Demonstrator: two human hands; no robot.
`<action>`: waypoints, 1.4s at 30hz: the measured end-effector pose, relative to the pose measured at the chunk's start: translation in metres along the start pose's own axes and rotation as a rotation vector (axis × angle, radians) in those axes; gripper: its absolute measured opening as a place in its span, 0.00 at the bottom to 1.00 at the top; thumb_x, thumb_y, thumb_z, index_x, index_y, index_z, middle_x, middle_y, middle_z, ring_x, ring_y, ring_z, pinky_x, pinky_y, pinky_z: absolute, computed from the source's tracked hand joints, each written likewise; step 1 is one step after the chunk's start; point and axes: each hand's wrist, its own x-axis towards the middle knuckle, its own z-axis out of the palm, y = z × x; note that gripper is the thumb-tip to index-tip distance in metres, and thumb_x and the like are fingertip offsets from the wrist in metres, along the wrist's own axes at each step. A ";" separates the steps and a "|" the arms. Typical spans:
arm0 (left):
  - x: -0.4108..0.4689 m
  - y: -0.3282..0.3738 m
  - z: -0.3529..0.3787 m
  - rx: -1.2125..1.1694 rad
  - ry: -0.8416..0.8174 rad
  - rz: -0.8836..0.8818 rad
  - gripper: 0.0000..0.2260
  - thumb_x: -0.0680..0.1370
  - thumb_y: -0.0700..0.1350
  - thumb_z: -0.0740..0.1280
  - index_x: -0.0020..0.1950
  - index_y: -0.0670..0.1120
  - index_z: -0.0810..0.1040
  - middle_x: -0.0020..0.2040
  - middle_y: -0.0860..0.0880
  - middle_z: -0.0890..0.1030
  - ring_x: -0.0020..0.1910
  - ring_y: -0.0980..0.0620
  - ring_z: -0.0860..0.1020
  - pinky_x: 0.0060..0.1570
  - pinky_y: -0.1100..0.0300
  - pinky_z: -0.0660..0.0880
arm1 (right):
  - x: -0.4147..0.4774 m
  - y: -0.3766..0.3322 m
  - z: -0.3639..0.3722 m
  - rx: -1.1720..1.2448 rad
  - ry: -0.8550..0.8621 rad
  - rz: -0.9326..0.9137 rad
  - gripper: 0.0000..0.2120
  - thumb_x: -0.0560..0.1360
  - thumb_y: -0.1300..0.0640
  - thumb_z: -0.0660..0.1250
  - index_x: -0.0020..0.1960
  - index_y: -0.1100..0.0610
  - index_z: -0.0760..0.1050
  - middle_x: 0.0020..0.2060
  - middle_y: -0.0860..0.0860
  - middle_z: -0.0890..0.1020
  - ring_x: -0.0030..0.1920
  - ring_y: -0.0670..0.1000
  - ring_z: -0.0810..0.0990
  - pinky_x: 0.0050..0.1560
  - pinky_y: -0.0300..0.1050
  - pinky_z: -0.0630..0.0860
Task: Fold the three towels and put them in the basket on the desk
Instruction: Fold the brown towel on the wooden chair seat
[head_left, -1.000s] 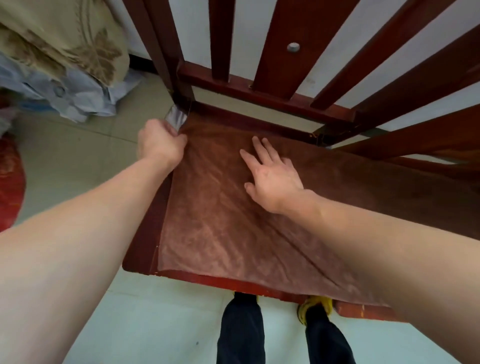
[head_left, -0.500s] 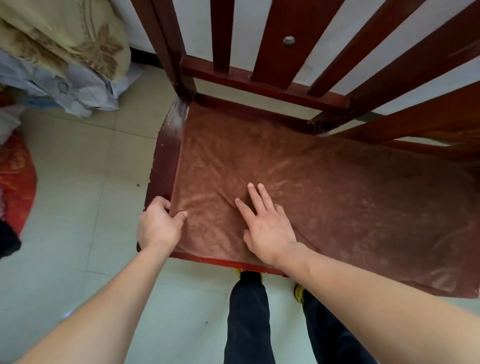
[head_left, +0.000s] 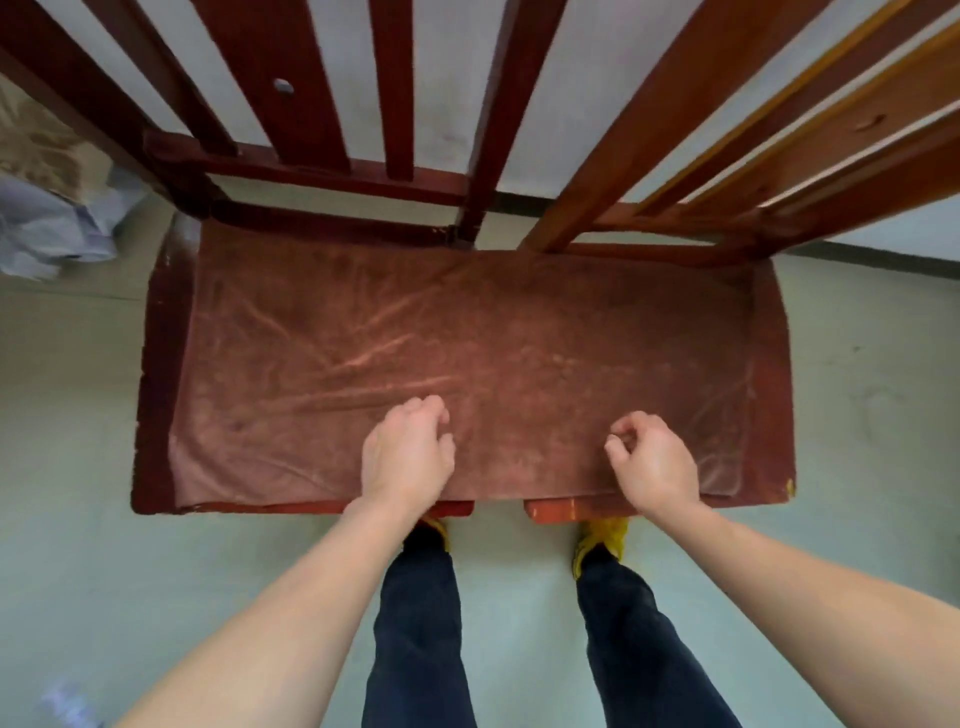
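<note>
Towel (head_left: 467, 358): brown, spread flat across the seat of a red-brown wooden bench (head_left: 156, 374). Covers nearly the whole seat; bare wood strip shows at the bench's left end and a narrower one at the right end. Towel's near edge runs approx. along the bench's front edge. Surface mostly flat w/ shallow creases toward the middle-left.

Left hand (head_left: 408, 457): over the towel's near edge, left of bench center. Fingers curled in, thumb close to the fingertips. Appears to rest on the cloth; cannot tell whether any fabric is pinched.

Right hand (head_left: 654, 462): over the same near edge, right of bench center, well apart from the left hand. Fingers curled, thumb and forefinger forming a loose ring. Grip on the cloth likewise cannot be confirmed.

Towel lies under and beyond both hands, extending to the bench's slatted back.

Person's legs (head_left: 415, 623) in dark trousers stand at the bench front, yellow shoes (head_left: 605, 538) partly under its edge.
</note>
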 end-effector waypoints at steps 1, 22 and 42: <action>-0.006 0.024 0.016 -0.004 -0.021 0.034 0.07 0.76 0.46 0.65 0.54 0.49 0.76 0.50 0.51 0.79 0.52 0.48 0.77 0.48 0.54 0.73 | 0.004 0.026 -0.010 0.028 0.025 0.087 0.06 0.75 0.55 0.66 0.52 0.53 0.78 0.51 0.53 0.81 0.52 0.58 0.79 0.48 0.48 0.72; -0.053 0.190 0.185 0.331 -0.202 -0.060 0.15 0.79 0.48 0.61 0.64 0.48 0.72 0.60 0.45 0.71 0.59 0.44 0.69 0.57 0.52 0.69 | 0.056 0.222 -0.025 0.805 -0.187 0.472 0.15 0.70 0.59 0.73 0.35 0.55 0.66 0.30 0.54 0.79 0.28 0.51 0.81 0.26 0.41 0.70; -0.081 0.202 0.208 0.065 -0.311 -0.286 0.07 0.77 0.48 0.61 0.49 0.48 0.77 0.51 0.47 0.82 0.50 0.43 0.79 0.45 0.56 0.72 | 0.086 0.223 -0.101 -0.077 -0.356 0.166 0.06 0.71 0.55 0.73 0.42 0.57 0.79 0.39 0.55 0.83 0.42 0.56 0.81 0.43 0.45 0.75</action>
